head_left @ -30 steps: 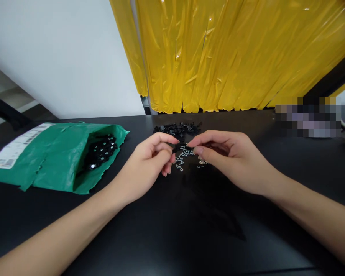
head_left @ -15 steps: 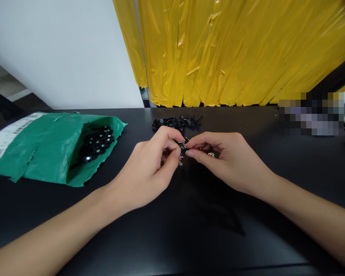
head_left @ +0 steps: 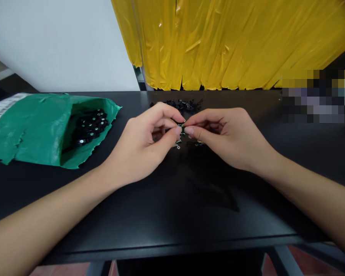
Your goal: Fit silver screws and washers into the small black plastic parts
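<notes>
Pinching narrowly, the left hand and right hand nearly meet near metal screws, apparently holding tiny parts.

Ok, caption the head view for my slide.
Left hand and right hand close together by metal parts, bag at left.

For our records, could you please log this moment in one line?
left hand: near right hand | anything held: unclear | screws: on black table | green mailer: open

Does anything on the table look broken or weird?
The green bag at the left looks torn: its open edge is jagged, and its side has a ragged rip. At the right, blocky squares hide something.
</notes>
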`<state>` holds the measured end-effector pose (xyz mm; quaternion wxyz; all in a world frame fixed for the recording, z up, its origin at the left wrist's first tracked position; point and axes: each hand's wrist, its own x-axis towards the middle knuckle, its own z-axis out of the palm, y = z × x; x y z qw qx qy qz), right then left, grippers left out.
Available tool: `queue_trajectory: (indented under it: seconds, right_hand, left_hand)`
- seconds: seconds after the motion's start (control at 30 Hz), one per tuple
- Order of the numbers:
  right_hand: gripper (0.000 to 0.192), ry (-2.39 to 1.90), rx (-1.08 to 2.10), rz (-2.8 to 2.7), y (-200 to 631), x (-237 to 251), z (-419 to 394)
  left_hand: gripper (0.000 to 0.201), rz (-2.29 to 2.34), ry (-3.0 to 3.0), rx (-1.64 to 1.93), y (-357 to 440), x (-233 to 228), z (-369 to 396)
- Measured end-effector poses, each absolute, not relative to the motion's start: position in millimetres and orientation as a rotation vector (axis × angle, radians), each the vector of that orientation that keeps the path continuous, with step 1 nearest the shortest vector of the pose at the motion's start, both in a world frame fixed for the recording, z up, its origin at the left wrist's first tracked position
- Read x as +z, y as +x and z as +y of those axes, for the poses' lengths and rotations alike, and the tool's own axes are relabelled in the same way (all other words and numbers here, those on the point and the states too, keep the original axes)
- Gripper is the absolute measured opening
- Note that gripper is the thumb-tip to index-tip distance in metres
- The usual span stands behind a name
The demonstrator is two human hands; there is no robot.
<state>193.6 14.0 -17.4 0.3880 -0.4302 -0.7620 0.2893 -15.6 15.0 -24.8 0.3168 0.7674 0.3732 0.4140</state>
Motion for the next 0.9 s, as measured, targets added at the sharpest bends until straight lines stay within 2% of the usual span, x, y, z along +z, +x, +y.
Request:
queue_trajectory:
  seconds: [0.3,0.7,0.9]
  right_hand:
    - [0.02,-1.089,0.812,-2.006,198.8,-17.8,19.7]
    - [0.023,-1.129,0.739,-2.006,196.8,-16.8,15.2]
    - [0.026,-1.1,0.734,-1.914,191.2,-13.7,12.0]
  left_hand:
    - [0.01,1.05,1.799,1.12,-9.6,-21.8,13.7]
    - [0.017,1.172,1.995,1.024,-13.7,-22.3,18.9]
    - [0.014,1.165,1.731,1.219,-7.3,-17.5,15.0]
